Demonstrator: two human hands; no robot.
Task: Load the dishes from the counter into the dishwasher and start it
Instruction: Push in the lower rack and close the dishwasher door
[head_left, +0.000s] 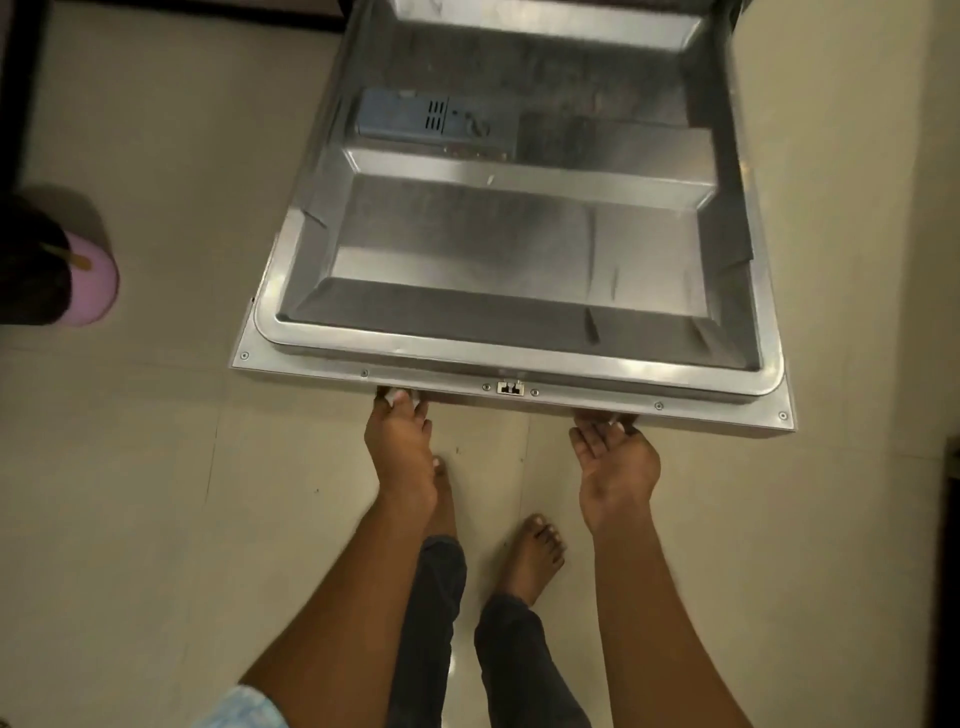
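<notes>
The dishwasher door hangs open, its steel inner face turned up towards me. A blue-grey detergent dispenser sits on its far part and the latch in the middle of its near edge. My left hand grips that near edge left of the latch, fingertips curled at the rim. My right hand lies palm up right of the latch, its straight fingers reaching under the edge. No dishes or racks are in view.
Pale floor tiles surround the door. A pink round object stands on the floor at the far left beside a dark shape. My bare feet stand just in front of the door's edge.
</notes>
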